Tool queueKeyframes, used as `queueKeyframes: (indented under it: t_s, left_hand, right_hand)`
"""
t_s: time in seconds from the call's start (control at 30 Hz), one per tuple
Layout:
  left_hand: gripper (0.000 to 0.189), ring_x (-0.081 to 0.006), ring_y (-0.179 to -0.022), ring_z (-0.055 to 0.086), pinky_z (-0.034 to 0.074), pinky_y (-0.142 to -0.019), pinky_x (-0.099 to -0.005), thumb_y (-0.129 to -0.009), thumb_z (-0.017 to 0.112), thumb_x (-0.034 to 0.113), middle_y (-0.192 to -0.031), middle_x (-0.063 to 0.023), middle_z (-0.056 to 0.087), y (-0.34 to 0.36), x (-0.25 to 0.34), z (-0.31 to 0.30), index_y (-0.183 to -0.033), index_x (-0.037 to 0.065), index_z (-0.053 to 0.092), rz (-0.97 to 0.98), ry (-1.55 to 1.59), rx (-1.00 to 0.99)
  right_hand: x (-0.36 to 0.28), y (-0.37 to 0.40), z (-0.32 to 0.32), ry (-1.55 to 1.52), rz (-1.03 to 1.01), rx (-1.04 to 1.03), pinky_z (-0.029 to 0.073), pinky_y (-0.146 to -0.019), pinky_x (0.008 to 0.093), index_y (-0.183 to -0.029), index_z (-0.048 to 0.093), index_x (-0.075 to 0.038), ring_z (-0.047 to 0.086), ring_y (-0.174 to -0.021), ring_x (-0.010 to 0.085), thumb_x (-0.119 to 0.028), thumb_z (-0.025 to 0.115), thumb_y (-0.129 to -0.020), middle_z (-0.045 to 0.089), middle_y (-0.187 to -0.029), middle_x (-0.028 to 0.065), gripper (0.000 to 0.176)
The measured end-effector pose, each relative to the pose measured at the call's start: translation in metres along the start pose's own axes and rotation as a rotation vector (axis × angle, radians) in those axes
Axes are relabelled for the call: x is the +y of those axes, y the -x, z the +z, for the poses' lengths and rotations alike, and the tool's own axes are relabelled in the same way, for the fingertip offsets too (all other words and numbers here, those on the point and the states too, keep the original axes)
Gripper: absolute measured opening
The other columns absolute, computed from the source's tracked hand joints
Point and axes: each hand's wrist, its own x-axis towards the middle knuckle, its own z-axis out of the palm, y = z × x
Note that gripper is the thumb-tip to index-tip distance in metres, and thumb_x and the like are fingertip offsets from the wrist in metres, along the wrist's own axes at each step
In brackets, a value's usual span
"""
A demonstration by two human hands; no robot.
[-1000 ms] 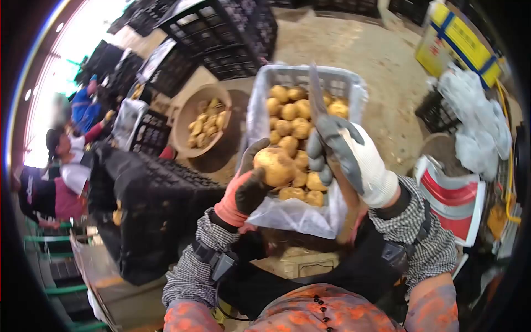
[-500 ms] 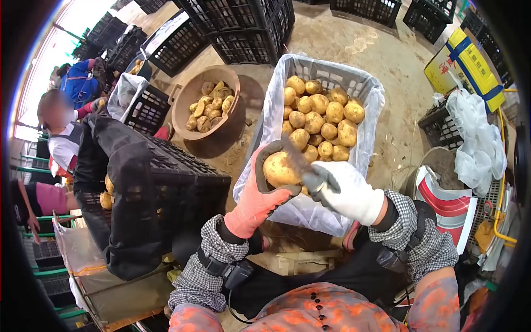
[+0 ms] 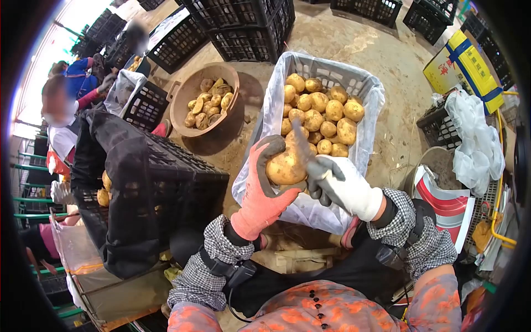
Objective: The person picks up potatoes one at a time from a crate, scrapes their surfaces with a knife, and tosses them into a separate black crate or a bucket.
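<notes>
A large potato [image 3: 283, 167] rests in my left hand [image 3: 265, 191], whose coral glove with a dark palm curls around it from the left and below. My right hand [image 3: 345, 185], in a white and grey glove, grips a knife [image 3: 302, 141]. Its dark blade, blurred by motion, points up and away along the right side of the potato. Both hands are over the near end of a crate lined with thin white plastic [image 3: 373, 105]. Farther inside that crate lie several potatoes [image 3: 319, 102], close beyond the knife.
Left of the crate stands a round brown basin [image 3: 176, 113] with cut, discoloured potatoes. A black crate draped with dark cloth [image 3: 130, 182] is nearer on the left. Stacked black crates [image 3: 243, 41] rise behind. At right are a plastic bag [image 3: 473, 141] and yellow box [image 3: 467, 63]. People work at far left.
The knife has swung more upright along the potato's right side, and my right hand has shifted slightly. The potato has turned a little in my left hand. People at the left have moved.
</notes>
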Motion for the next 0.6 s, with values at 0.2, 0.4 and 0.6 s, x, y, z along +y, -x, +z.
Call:
queueKeyframes:
  t_s: [0.2, 0.4, 0.6]
  left_hand:
    - [0.079, -0.0311, -0.126, 0.038, 0.032, -0.106, -0.0396, -0.061, 0.075, 0.002, -0.132, -0.0172, 0.037, 0.005, 0.002, 0.002, -0.13, 0.004, 0.037, 0.048, -0.042, 0.014]
    - [0.086, -0.0319, -0.133, 0.03, 0.024, -0.111, -0.0384, -0.062, 0.077, 0.008, -0.14, -0.0194, 0.031, 0.018, -0.014, 0.011, -0.136, 0.004, 0.033, -0.136, 0.121, 0.03]
    - [0.083, -0.0213, -0.12, 0.043, 0.035, -0.102, -0.0329, -0.065, 0.075, 0.004, -0.133, -0.0118, 0.04, 0.009, 0.007, 0.004, -0.137, 0.006, 0.033, -0.124, 0.163, -0.005]
  right_hand:
    - [-0.002, 0.004, -0.007, 0.138, -0.163, 0.03, 0.044, -0.054, 0.0334, -0.09, 0.057, -0.001, 0.053, -0.053, 0.0219, -0.036, 0.052, -0.093, 0.057, -0.062, 0.009, 0.036]
    - [0.013, 0.007, -0.009, -0.072, -0.03, -0.042, 0.046, -0.055, 0.0262, -0.116, 0.056, 0.0, 0.053, -0.061, 0.0085, -0.022, 0.054, -0.091, 0.06, -0.072, 0.0018, 0.033]
    - [-0.003, 0.002, -0.017, 0.206, -0.036, -0.112, 0.047, -0.054, 0.0305, -0.091, 0.058, 0.001, 0.058, -0.059, 0.0161, -0.024, 0.056, -0.089, 0.06, -0.069, 0.0081, 0.024]
